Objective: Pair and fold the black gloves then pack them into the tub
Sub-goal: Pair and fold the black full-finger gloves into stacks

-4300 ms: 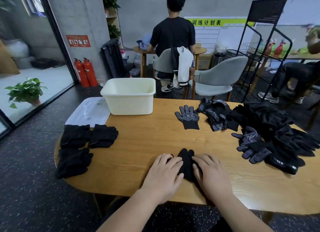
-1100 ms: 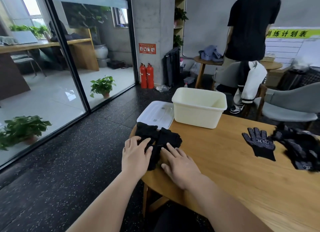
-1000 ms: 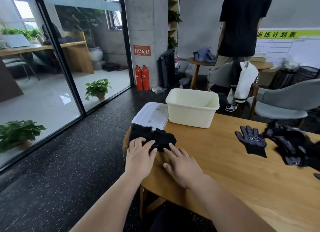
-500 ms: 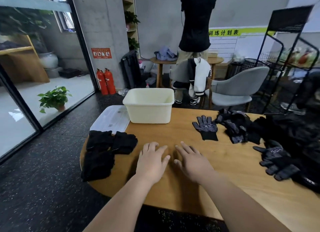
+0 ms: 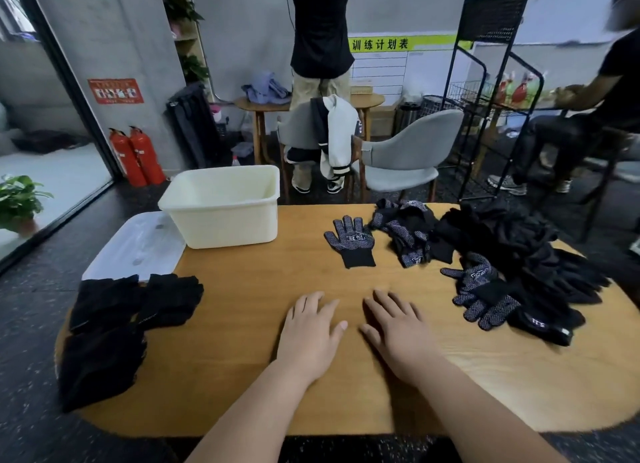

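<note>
My left hand (image 5: 310,331) and my right hand (image 5: 398,327) lie side by side with straight fingers over the bare middle of the wooden table (image 5: 242,324), holding nothing. Folded black glove pairs (image 5: 114,320) are stacked at the table's left end. A single black glove with white dots (image 5: 351,241) lies flat, palm up, beyond my hands. A big heap of loose black gloves (image 5: 512,261) covers the right side. The cream tub (image 5: 221,208) stands at the back left and looks empty.
The tub's clear lid (image 5: 135,244) lies beside it at the table's left edge. Behind the table are two grey chairs (image 5: 401,157), a standing person (image 5: 320,47) and a black wire rack (image 5: 491,92). Another person sits at the far right.
My hands left the folded pair on the stack at the left end and came back empty to the middle of the table; my view swung from left to centre.
</note>
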Demonstrator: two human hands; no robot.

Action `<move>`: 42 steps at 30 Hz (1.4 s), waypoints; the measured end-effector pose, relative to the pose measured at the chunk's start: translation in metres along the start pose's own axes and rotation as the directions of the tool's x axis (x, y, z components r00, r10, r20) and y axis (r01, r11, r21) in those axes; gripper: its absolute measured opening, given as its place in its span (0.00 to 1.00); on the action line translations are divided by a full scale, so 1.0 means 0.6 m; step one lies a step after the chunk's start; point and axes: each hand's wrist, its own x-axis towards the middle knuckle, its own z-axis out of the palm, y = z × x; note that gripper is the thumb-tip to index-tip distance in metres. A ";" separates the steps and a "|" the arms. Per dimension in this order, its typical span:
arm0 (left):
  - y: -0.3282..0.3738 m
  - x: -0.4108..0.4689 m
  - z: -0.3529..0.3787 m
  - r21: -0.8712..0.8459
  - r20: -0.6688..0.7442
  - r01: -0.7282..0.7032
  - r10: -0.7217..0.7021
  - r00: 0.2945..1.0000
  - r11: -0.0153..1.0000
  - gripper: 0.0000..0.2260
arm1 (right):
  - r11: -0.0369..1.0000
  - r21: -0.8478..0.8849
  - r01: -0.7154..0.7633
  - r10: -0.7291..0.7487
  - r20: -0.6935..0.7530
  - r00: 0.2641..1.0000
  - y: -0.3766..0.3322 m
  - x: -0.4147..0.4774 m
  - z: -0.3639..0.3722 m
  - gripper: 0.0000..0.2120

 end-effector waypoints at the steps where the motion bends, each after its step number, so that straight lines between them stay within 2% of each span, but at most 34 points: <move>1: 0.008 0.007 0.006 -0.002 -0.001 -0.010 0.010 1.000 1.000 0.25 | 1.000 0.004 -0.003 0.003 -0.012 1.000 0.009 0.003 0.001 0.36; 4: 0.018 0.011 0.013 0.022 -0.019 -0.016 0.016 1.000 1.000 0.26 | 1.000 -0.004 -0.021 0.020 -0.043 0.999 0.023 0.016 -0.001 0.40; 9: 0.023 0.008 0.015 0.080 -0.046 -0.025 0.028 0.999 0.996 0.27 | 0.993 -0.017 -0.115 0.113 -0.085 0.990 0.047 0.055 -0.003 0.32; 16: 0.022 0.012 0.020 0.112 -0.062 -0.026 0.033 0.998 0.993 0.27 | 0.959 -0.005 -0.283 0.282 -0.070 0.957 0.054 0.113 -0.007 0.39; 19: 0.021 0.014 0.022 0.113 -0.069 -0.024 0.032 0.997 0.993 0.27 | 0.951 0.016 -0.309 0.309 -0.077 0.948 0.055 0.114 -0.004 0.40; 21: 0.021 0.014 0.023 0.111 -0.072 -0.024 0.032 0.997 0.994 0.27 | 0.951 0.019 -0.308 0.308 -0.131 0.942 0.054 0.108 -0.003 0.39; 24: 0.019 0.012 0.025 0.102 -0.081 -0.029 0.038 0.996 0.994 0.26 | 0.962 0.010 -0.274 0.265 -0.293 0.919 0.050 0.097 0.000 0.34; 29: 0.016 0.011 0.029 0.101 -0.095 -0.030 0.040 0.995 0.994 0.26 | 0.992 -0.059 -0.110 0.064 -0.517 0.854 0.043 0.076 0.012 0.16; 34: 0.015 0.010 0.031 0.095 -0.098 -0.028 0.038 0.994 0.995 0.25 | 0.998 -0.044 0.046 -0.064 -0.644 0.762 0.032 0.044 0.027 0.08; 36: 0.015 0.009 0.030 0.082 -0.096 -0.025 0.033 0.995 0.996 0.25 | 0.998 0.002 0.062 -0.046 -0.643 0.765 0.030 0.036 0.022 0.11; 39: 0.017 0.006 0.027 0.056 -0.105 -0.025 0.031 0.994 0.998 0.26 | 0.997 0.036 -0.073 0.080 -0.554 0.829 0.028 0.039 0.017 0.23; 42: 0.018 0.005 0.027 0.040 -0.120 -0.029 0.033 0.992 0.999 0.25 | 0.989 0.051 -0.135 0.144 -0.454 0.879 0.026 0.048 0.018 0.26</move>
